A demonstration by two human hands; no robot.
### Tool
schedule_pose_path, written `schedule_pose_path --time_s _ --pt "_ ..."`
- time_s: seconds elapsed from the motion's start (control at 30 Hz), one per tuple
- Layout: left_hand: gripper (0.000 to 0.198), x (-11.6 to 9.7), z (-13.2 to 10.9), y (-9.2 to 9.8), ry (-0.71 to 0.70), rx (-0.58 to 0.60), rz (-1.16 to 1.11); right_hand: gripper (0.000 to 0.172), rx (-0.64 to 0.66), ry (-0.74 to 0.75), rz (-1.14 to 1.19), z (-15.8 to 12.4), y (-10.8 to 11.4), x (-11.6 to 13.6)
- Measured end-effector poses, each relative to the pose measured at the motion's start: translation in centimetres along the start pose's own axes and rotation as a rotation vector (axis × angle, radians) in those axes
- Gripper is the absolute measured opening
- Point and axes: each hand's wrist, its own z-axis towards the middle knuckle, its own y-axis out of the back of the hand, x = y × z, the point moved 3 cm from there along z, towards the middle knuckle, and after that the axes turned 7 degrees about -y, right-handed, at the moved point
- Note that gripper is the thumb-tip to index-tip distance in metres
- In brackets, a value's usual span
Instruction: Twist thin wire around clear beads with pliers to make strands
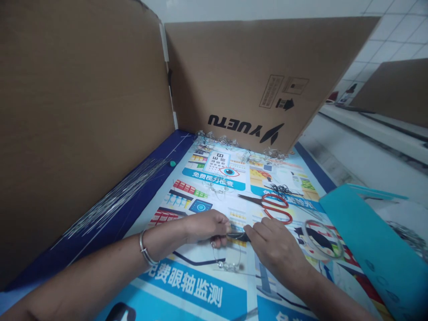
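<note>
My left hand pinches a thin wire loop strung with clear beads, which hangs below my fingers. My right hand is closed around small dark-jawed pliers. The jaws reach to my left fingertips and meet the wire there; the exact contact is too small to make out. Just beyond my right hand lie scissors with red handles, blades pointing left. A clear ring-shaped roll rests to the right of that hand.
Cardboard panels wall off the back and left. Long silver wires lie along the left, near a small green lump. Beaded wire pieces line the back panel. Black wire bits lie behind the scissors; a teal box stands right.
</note>
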Motion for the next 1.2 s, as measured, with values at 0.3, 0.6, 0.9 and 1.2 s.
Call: schedule_pose_path --time_s 0.3,0.6,0.9,1.2 --pt "0.026 0.6 0.1 0.2 -0.014 -0.037 -0.149 0.018 -0.013 -0.111 0.107 -0.4 -0.7 -0.5" --pt "0.022 1.1 -0.4 1.6 -0.213 -0.470 -0.532 0.011 0.159 -0.518 0.544 -0.1 -1.3 -2.4" --pt "0.024 1.7 -0.5 0.8 -0.237 -0.425 -0.638 0.016 0.116 -0.591 0.601 -0.1 -1.4 -2.9" --pt "0.030 1.4 -0.7 -1.3 -0.053 -0.064 -0.491 0.030 0.258 -0.765 1.107 -0.1 -1.6 -2.7"
